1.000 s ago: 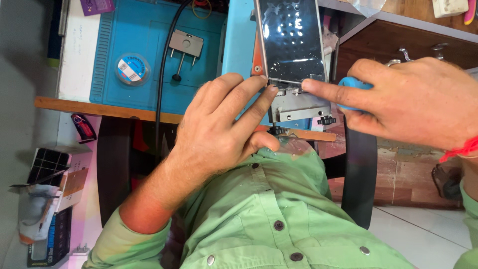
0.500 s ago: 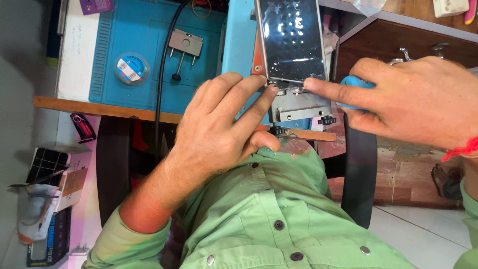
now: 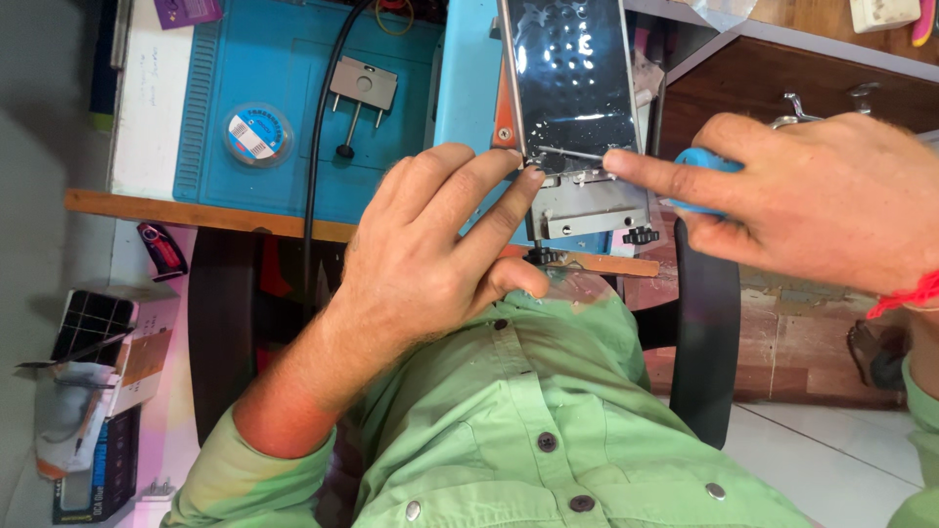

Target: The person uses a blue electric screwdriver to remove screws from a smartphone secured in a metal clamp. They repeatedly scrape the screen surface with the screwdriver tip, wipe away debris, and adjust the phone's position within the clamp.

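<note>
A phone (image 3: 572, 73) with a wet dark glass screen lies clamped in a metal holder (image 3: 592, 205) at the bench's near edge. My left hand (image 3: 430, 254) rests with its fingertips on the holder and the phone's lower left corner. My right hand (image 3: 812, 196) grips a blue-handled tool (image 3: 709, 166), index finger stretched along it. The tool's thin metal blade (image 3: 567, 154) lies flat across the phone's lower edge.
A blue work mat (image 3: 284, 108) covers the bench, with a round tape roll (image 3: 256, 134), a small metal jig (image 3: 362, 88) and a black cable (image 3: 318, 147). Brown drawers (image 3: 822, 83) stand at right. Small boxes and tools (image 3: 93, 391) lie lower left.
None of note: both hands keep their hold, with only a slight shift of the right hand and blade along the phone's lower edge.
</note>
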